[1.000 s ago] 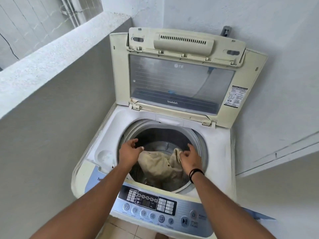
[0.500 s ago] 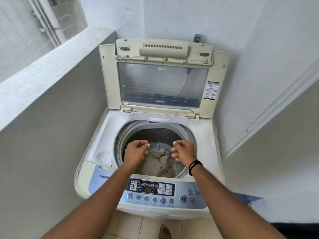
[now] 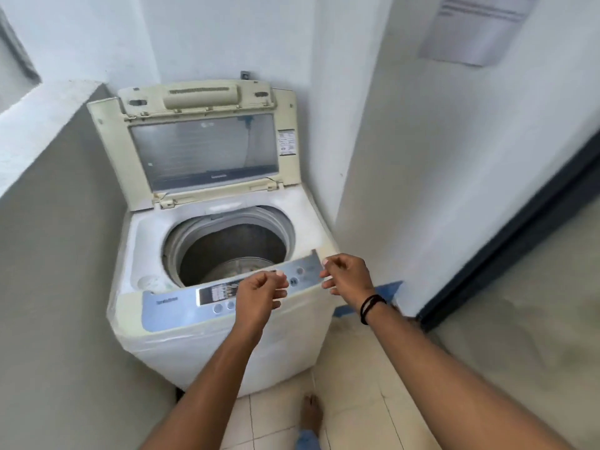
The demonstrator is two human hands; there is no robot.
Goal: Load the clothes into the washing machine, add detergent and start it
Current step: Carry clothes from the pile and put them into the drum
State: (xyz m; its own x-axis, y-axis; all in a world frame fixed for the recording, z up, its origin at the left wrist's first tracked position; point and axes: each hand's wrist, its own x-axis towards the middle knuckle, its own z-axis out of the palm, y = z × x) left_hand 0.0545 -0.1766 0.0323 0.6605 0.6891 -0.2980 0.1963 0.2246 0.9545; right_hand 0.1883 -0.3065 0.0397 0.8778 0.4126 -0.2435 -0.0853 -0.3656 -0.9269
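While a bare foot (image 3: pixel 311 414) is being shown on the tiled floor (image 3: pixel 363 401) at the lower middle of the frame, two forearms are being stretched up from the bottom edge. The left hand (image 3: pixel 259 295) is being held over the control panel (image 3: pixel 181 306) at the machine's front edge, its fingers loosely curled and nothing being gripped. The right hand (image 3: pixel 349 276), a dark band (image 3: pixel 370 306) being worn at its wrist, is being held beside the panel's right end, its fingers likewise loosely bent around nothing. Beyond the hands, the washing machine (image 3: pixel 162 349) is being seen at frame centre with its drum (image 3: pixel 233 248) uncovered; whether the clothes are lying inside cannot be told, since the drum's bottom is blurred. At the upper middle, the lid (image 3: pixel 201 147) is being propped upright against the white wall (image 3: pixel 227 37). A grey ledge (image 3: pixel 39 131) is being shown at the upper left.
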